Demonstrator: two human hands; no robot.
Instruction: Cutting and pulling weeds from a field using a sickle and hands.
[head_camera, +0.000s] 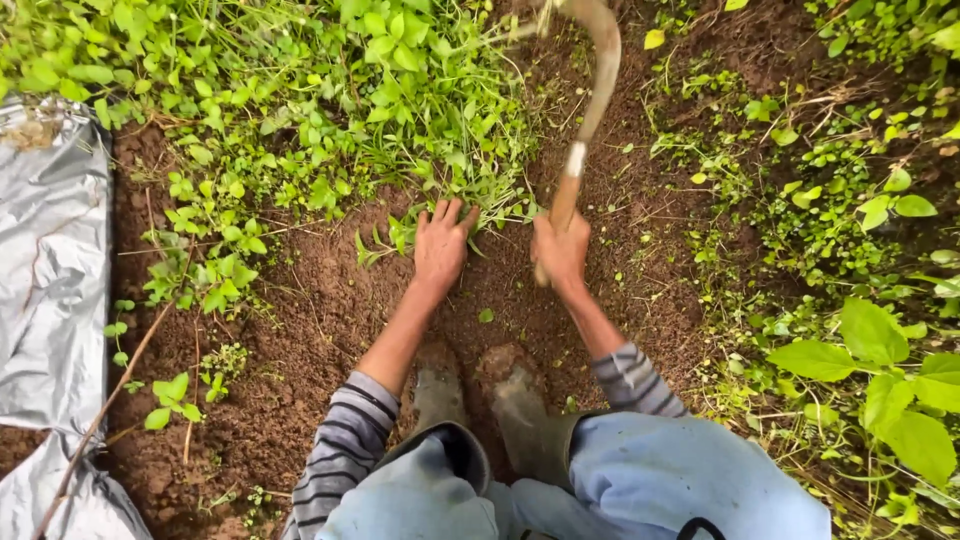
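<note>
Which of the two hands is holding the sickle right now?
The right hand. It is closed around the sickle's wooden handle, while the left hand lies open, fingers spread on the weeds.

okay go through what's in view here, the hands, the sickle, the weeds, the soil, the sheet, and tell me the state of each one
left hand: open, fingers spread on a clump of weeds
right hand: shut on the sickle handle
sickle: raised, curved blade blurred
weeds: rooted, dense, green
soil: bare and loose near the hands
silver sheet: crumpled, lying flat
rubber boots: muddy
</note>
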